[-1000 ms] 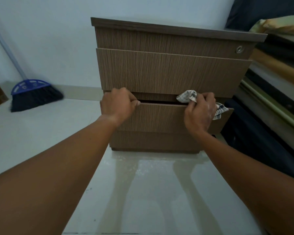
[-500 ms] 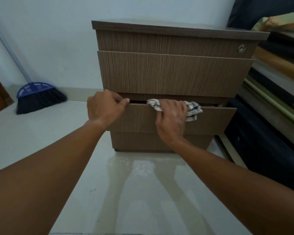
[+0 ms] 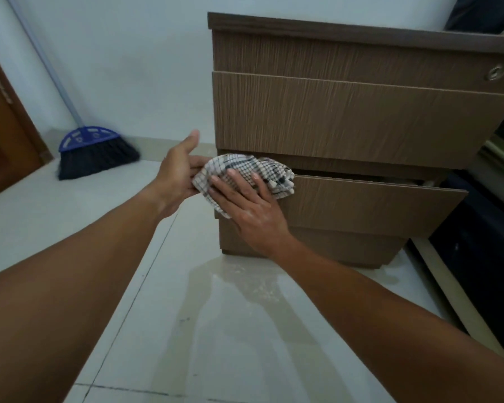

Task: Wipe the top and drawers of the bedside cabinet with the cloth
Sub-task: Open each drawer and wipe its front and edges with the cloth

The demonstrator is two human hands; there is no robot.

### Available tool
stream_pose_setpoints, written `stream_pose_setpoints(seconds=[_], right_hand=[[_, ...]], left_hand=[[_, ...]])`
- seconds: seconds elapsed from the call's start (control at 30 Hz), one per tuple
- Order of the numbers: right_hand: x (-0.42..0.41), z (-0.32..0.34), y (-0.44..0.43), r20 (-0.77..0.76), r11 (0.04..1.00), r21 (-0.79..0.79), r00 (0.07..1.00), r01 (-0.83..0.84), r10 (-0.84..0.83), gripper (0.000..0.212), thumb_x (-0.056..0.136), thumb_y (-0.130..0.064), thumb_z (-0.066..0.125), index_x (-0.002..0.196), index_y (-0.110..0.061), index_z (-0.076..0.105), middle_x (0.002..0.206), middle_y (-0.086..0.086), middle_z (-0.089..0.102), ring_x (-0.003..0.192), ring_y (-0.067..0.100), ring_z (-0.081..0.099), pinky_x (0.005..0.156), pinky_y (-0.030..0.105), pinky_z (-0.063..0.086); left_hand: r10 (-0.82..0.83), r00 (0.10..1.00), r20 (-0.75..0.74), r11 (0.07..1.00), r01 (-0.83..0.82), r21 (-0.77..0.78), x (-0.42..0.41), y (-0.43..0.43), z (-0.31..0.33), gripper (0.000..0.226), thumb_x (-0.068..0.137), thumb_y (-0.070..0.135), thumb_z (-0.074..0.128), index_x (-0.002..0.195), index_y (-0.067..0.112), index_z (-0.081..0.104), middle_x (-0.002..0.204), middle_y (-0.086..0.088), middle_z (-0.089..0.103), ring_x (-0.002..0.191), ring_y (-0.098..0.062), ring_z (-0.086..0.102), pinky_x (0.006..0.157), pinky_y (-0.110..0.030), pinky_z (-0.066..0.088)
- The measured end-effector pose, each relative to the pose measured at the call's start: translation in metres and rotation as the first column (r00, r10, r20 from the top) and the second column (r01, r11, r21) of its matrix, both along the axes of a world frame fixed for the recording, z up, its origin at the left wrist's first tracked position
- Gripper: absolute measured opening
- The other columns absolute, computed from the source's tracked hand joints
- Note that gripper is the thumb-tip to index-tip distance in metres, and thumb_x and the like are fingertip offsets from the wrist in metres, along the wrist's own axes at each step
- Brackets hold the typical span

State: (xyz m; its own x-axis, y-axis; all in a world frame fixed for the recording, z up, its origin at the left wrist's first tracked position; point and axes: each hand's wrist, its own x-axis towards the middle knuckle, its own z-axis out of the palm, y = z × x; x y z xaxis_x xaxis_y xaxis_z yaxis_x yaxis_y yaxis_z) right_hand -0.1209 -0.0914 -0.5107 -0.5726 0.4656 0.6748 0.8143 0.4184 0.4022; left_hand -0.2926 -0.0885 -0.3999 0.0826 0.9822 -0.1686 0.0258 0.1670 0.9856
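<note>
- Bedside cabinet (image 3: pixel 358 120): a wood-grain unit standing on a pale tiled floor (image 3: pixel 186 330), against a light wall; three drawer fronts are stacked beneath its top panel (image 3: pixel 346 32).
- Lock (image 3: pixel 494 73): a round metal fitting at the right end of the uppermost drawer front.
- Bottom drawer (image 3: pixel 370 203): pulled partly out, its front standing forward of the fronts above, with a dark gap along its upper edge.
- Cloth (image 3: pixel 246 170): a crumpled white rag with a dark check, bunched over the left corner of the bottom drawer's upper edge.
- Right hand (image 3: pixel 249 212): laid flat with fingers spread, pressing the cloth against the drawer front; the palm rests on the wood below the rag.
- Left hand (image 3: pixel 178 173): open, thumb raised, fingers extended toward the cloth's left edge and partly hidden behind it; whether they grip the fabric cannot be told.
- Broom (image 3: pixel 95 151): blue head with dark bristles, leaning against the wall, well apart from the cabinet.
</note>
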Motion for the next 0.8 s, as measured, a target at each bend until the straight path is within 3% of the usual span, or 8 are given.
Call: stream_pose_setpoints(seconds=[0.07,0.13,0.23,0.33,0.43,0.5,0.63,0.8], right_hand=[[0.018,-0.013,0.001,0.107,1.0,-0.001,0.994,-0.022,0.022,0.063,0.093,-0.016,0.059,0.153,-0.021,0.039,0.161,-0.003,0.033,0.15,0.02,0.026,0.123,0.047,0.014],[0.04,-0.027,-0.004,0.193,0.998,-0.032,0.979,-0.054,0.059,0.062,0.093,-0.012,0.059,0.151,-0.019,0.042,0.159,0.0,0.037,0.148,0.021,0.032,0.118,0.048,0.028],[0.084,-0.038,-0.016,0.253,0.991,-0.134,0.966,-0.016,0.05,0.06,0.093,-0.007,0.055,0.151,-0.016,0.042,0.156,0.008,0.041,0.14,0.029,0.046,0.106,0.051,0.046],[0.131,-0.043,-0.025,0.316,0.981,-0.188,0.949,0.049,0.013,0.052,0.102,-0.007,0.037,0.154,-0.014,0.036,0.158,0.014,0.036,0.141,0.037,0.042,0.109,0.056,0.041],[0.159,-0.04,-0.036,0.326,0.969,-0.229,0.945,0.092,-0.012,0.062,0.099,-0.008,0.053,0.155,-0.017,0.031,0.16,0.011,0.031,0.143,0.036,0.037,0.115,0.055,0.033],[0.158,-0.033,-0.041,0.293,0.964,-0.254,0.956,0.076,0.002,0.063,0.095,-0.007,0.058,0.154,-0.017,0.036,0.161,0.01,0.031,0.143,0.037,0.038,0.111,0.058,0.037],[0.112,-0.012,-0.034,0.194,0.971,-0.24,0.981,0.027,0.02,0.055,0.097,-0.01,0.04,0.151,-0.023,0.043,0.161,0.006,0.032,0.141,0.036,0.041,0.107,0.055,0.04],[0.032,-0.005,-0.009,0.223,0.952,-0.301,0.975,0.059,0.01,0.063,0.096,-0.015,0.047,0.156,-0.024,0.031,0.16,0.013,0.032,0.144,0.037,0.036,0.115,0.056,0.031]], left_hand=[[0.024,0.993,-0.114,0.995,-0.012,0.102,0.004,0.002,-0.001,0.059,0.092,0.061,0.047,0.091,0.01,0.077,0.092,-0.003,0.078,0.094,-0.022,0.072,0.09,-0.037,0.053],[0.1,0.956,-0.276,0.971,-0.033,0.239,0.007,0.006,-0.006,0.046,0.081,0.06,0.061,0.083,0.019,0.081,0.088,0.003,0.079,0.091,-0.018,0.072,0.093,-0.039,0.053],[0.179,0.872,-0.455,0.914,0.023,0.405,0.009,0.002,-0.012,0.015,0.083,0.038,0.074,0.085,0.025,0.081,0.092,0.006,0.076,0.093,-0.009,0.068,0.083,-0.021,0.049],[0.22,0.828,-0.516,0.869,0.074,0.49,0.01,-0.004,-0.011,0.016,0.089,0.028,0.073,0.098,0.019,0.081,0.101,0.003,0.077,0.095,-0.007,0.067,0.08,-0.015,0.046],[0.255,0.795,-0.55,0.845,0.093,0.526,0.012,-0.007,-0.011,0.019,0.091,0.027,0.07,0.103,0.015,0.08,0.105,-0.002,0.077,0.101,-0.014,0.068,0.093,-0.029,0.053],[0.28,0.774,-0.569,0.826,0.108,0.553,0.014,-0.008,-0.01,0.019,0.092,0.027,0.069,0.101,0.015,0.08,0.102,-0.003,0.077,0.099,-0.017,0.069,0.094,-0.034,0.054],[0.325,0.716,-0.617,0.813,0.122,0.57,0.019,-0.011,-0.004,0.018,0.092,0.026,0.07,0.098,0.014,0.081,0.099,-0.006,0.076,0.094,-0.018,0.067,0.083,-0.025,0.045],[0.356,0.679,-0.642,0.812,0.115,0.572,0.022,-0.01,-0.002,0.019,0.088,0.028,0.072,0.099,0.015,0.081,0.097,-0.007,0.078,0.09,-0.017,0.069,0.083,-0.028,0.051]])
